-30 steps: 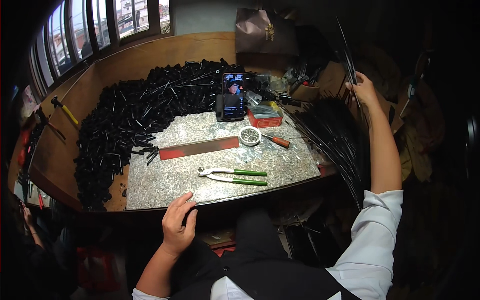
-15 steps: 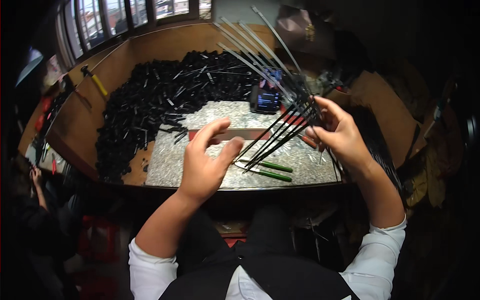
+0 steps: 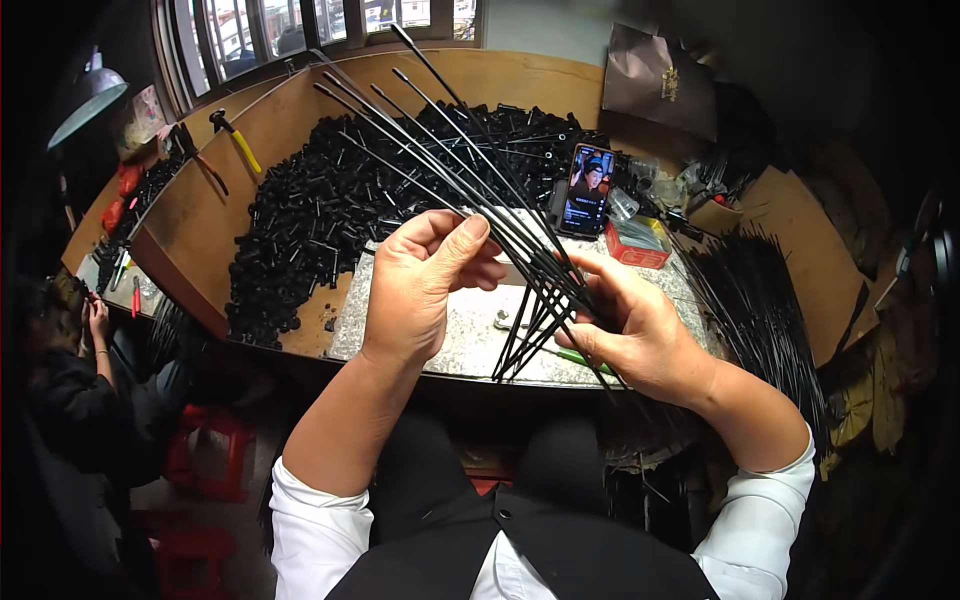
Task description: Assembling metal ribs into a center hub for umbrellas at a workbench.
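Note:
Gripped in my right hand point(image 3: 635, 330) is a loose bundle of thin black rods point(image 3: 520, 240), fanned out toward the upper left, with their lower ends crossing below the fingers. My left hand point(image 3: 420, 275) is beside the bundle, fingers curled and thumb against them, at one of the rods. Whether a rod is pinched there is hidden. Under the rods, green-handled pliers point(image 3: 570, 354) lie on the speckled work slab point(image 3: 450, 340), partly covered by the bundle and my right hand.
Small black parts point(image 3: 310, 230) are heaped at the left and back of the wood-walled bench. A lit phone point(image 3: 588, 190) stands behind the slab beside a red box point(image 3: 640, 245). Many black rods point(image 3: 755, 310) lie at the right. Another person's hand point(image 3: 97, 318) is at far left.
My left hand has closed its spread fingers and come up to the rods. The right hand has moved slightly left and lower with the bundle. The whole view has shifted.

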`<state>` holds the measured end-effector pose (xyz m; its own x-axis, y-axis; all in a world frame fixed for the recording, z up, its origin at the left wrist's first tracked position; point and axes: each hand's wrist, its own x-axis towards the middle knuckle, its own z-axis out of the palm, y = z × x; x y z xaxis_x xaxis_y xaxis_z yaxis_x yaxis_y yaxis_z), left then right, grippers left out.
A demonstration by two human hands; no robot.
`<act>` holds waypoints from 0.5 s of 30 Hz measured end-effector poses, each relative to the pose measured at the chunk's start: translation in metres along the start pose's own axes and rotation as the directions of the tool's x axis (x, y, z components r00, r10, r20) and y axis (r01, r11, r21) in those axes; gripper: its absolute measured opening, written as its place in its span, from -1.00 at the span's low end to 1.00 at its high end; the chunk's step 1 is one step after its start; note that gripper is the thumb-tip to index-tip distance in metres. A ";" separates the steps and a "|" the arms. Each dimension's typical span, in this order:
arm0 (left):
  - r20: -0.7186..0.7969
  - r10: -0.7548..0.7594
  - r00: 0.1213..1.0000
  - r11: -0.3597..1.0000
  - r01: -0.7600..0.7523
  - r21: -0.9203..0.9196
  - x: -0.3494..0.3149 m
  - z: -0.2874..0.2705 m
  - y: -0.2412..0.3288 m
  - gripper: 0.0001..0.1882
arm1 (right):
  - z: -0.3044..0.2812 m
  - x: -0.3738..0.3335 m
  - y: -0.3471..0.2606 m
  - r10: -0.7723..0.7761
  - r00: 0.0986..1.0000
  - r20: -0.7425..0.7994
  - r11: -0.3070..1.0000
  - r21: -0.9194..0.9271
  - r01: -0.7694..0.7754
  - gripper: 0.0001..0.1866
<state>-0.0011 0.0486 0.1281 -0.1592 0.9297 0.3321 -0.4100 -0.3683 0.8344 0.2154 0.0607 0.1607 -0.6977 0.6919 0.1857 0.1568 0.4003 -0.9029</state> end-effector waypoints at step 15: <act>0.029 -0.014 0.999 1.000 0.014 0.023 -0.001 0.004 0.014 -0.86 | -0.006 0.004 -0.006 0.109 0.994 0.024 0.994 -0.010 -0.109 -0.41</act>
<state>-0.0032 0.0427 0.1412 -0.1270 0.9344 0.3328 -0.3919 -0.3555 0.8486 0.2156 0.0646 0.1686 -0.6931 0.7168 0.0765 0.2389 0.3285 -0.9138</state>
